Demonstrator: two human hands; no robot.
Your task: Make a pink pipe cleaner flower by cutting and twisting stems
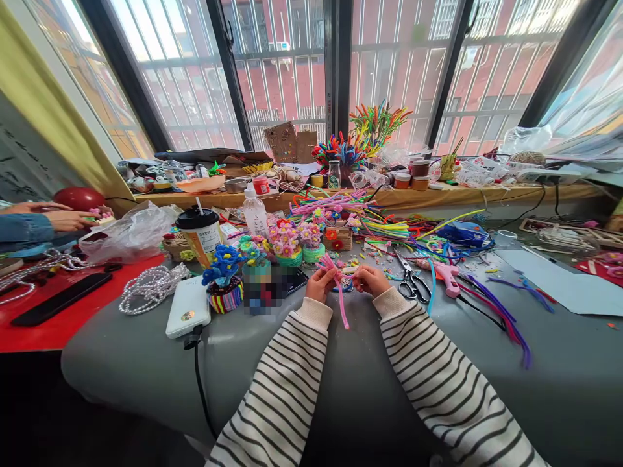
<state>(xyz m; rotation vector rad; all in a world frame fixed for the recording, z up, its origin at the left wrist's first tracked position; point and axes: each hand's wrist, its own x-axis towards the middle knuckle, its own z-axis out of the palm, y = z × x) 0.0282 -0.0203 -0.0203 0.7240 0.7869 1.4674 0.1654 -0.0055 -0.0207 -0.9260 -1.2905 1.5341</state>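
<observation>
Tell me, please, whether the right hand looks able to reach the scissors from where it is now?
Probably yes. The scissors lie flat on the grey table just beside the right hand, with nothing between them; but that hand is pinching a pink pipe cleaner together with the left hand.

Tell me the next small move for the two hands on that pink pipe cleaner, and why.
Probably another twist or bend where the fingers meet. Both the left hand and right hand pinch the pink pipe cleaner at its upper end, above the grey table, while its long tail hangs loose toward the person, unshaped.
</observation>
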